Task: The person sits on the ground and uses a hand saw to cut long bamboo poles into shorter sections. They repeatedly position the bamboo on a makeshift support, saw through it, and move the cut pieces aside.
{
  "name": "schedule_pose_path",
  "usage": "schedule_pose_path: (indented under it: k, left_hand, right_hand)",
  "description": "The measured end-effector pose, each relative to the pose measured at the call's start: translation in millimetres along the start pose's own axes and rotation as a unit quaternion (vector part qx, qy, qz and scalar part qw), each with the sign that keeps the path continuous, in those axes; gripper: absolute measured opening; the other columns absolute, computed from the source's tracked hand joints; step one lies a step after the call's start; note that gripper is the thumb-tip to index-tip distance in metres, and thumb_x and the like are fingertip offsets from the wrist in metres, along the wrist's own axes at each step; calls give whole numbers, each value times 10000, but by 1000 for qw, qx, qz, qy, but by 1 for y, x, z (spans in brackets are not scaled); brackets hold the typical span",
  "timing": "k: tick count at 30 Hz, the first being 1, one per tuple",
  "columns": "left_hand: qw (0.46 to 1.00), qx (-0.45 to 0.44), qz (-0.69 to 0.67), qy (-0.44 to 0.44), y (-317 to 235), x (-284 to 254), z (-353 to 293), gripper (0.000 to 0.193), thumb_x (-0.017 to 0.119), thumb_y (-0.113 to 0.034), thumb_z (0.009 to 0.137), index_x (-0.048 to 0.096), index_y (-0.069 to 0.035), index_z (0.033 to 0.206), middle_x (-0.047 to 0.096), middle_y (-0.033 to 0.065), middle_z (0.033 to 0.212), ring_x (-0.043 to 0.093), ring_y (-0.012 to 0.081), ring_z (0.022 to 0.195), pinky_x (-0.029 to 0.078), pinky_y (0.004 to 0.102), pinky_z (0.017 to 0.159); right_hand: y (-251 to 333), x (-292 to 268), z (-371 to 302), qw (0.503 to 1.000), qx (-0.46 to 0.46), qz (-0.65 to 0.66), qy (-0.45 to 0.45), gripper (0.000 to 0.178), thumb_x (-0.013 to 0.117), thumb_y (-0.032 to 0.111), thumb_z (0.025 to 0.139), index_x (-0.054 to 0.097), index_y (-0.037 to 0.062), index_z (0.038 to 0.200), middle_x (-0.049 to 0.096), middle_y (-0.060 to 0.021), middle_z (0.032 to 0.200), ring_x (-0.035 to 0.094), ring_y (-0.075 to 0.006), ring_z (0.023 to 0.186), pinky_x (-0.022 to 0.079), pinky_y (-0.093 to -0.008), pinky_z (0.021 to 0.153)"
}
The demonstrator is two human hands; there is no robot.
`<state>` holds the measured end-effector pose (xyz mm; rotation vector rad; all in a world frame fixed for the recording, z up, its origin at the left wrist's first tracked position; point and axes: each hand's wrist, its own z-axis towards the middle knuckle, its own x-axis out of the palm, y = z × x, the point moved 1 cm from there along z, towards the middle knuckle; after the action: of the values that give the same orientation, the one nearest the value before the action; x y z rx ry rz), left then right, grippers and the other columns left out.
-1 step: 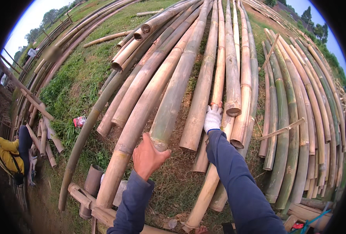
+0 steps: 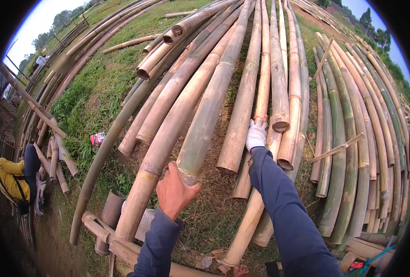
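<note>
Bamboo poles (image 2: 208,120) — open grassy ground (image 2: 81,104)

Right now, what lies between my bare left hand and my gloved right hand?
In the head view, a bamboo pole and grassy ground lie between the left hand and the right hand.

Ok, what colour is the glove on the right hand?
White; the glove shows best in the head view.

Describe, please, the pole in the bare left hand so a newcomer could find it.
Find the big central fan of bamboo poles. At its near side, the bare left hand holds one pole, its end greener than the tan poles on either side.
</note>
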<state>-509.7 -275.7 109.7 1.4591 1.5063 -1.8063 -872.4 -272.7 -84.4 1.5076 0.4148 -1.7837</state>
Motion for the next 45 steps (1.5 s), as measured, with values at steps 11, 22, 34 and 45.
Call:
schedule_pose_path:
  k: [11,22,34,45]
  left_hand:
    - [999,-30,24,-9,143,10,-334,856,880,-394,719,465,18,1345,704,308,1110,711,513,970,569,591,823]
    - [983,-45,-24,177,244,-36,-527,1086,909,-571,705,400,94,1397,697,354,1110,704,508,1047,551,530,928]
    - [930,-98,-273,225,395,-132,-639,1121,1022,-295,682,397,36,1551,627,176,1391,609,281,1298,458,407,1136]
    - [939,-114,-270,181,439,-106,-655,1086,1047,-290,659,454,13,1517,639,135,1366,614,228,1270,471,377,1110]
  right_hand:
    - [5,-36,-69,994,-90,1,64,400,519,168,1001,624,40,1365,586,-291,1421,582,-471,1310,469,-524,1132]
    - [125,-170,-362,600,214,655,408,1085,652,783,929,260,101,1677,316,-157,1656,589,-356,1290,417,-620,1136]
    - [307,-221,-475,614,181,576,508,794,781,542,949,482,177,1587,399,-157,1699,379,-359,1542,288,-597,1237]
    - [338,-100,-503,697,134,551,438,467,606,441,1063,506,275,1487,589,-61,1460,602,-258,1305,468,-619,1072]
